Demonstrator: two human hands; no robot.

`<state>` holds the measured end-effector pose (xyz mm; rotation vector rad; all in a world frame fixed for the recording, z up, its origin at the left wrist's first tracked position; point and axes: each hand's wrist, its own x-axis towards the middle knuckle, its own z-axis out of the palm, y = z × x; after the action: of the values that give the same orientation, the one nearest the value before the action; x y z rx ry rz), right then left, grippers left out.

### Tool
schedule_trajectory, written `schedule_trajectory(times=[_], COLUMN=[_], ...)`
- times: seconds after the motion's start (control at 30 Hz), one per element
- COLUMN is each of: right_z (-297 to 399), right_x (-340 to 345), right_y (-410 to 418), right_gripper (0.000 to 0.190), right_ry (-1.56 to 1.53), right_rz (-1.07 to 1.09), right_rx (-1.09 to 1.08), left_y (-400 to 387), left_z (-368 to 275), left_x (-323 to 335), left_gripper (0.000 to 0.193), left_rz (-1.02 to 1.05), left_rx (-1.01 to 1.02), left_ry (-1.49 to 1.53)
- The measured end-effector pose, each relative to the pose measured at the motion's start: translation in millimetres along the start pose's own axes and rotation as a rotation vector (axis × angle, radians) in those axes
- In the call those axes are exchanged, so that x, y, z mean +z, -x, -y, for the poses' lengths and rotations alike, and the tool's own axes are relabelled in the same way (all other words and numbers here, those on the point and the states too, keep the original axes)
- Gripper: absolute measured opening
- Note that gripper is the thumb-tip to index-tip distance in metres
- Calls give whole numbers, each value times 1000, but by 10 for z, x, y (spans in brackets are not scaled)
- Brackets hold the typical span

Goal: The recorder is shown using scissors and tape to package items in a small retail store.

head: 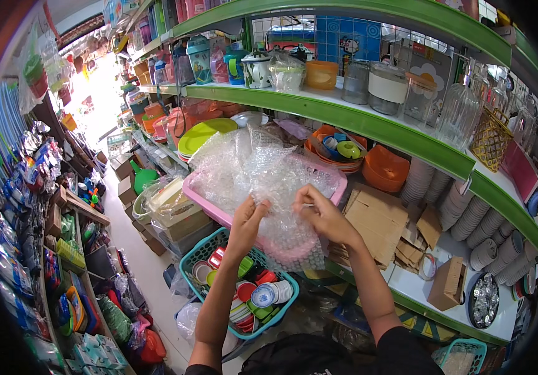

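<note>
Crumpled clear bubble wrap (276, 187) fills a pink plastic basin (203, 201) and hangs over its near rim. My left hand (249, 222) pinches the wrap between thumb and fingers near the middle. At the right of the wrap is my right hand (320, 213), its fingers curled at the sheet; whether they grip it is not plain. Below the basin stands a teal plastic basket (189, 276) holding small bowls, plates and red and green dishes. What lies beneath the wrap is hidden.
Flattened cardboard (374, 225) lies right of the basin, near stacked bowls (456, 204) on the shelf. A green-edged shelf (334, 115) with glass jars crosses above. Lime plates (208, 136) sit behind the basin. Boxes and a green funnel (143, 177) stand left, beside an aisle.
</note>
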<state>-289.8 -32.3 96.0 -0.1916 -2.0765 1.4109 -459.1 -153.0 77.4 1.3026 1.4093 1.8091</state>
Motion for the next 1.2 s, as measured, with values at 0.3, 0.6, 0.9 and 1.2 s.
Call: schedule_trajectory(times=[0.3,0.6,0.9,1.2], right_z=[154,-49,161,39], right_x=[62,-227,-303,-661], right_y=[1,98,399,941], right_gripper=[48,36,49,41], right_ry=[-107,-371,-324,-181], right_rz=[-202,-293,-279,-435], right_rx=[342,199,392,113], left_y=[8,129,360,635], left_z=[145,135,25,-2], left_x=[-248,127,577,1140], left_gripper=[31,52,57,46], left_rz=[342,457,546,329], left_rx=[-183,-356,-363,-218], left_ry=[206,488,366,129])
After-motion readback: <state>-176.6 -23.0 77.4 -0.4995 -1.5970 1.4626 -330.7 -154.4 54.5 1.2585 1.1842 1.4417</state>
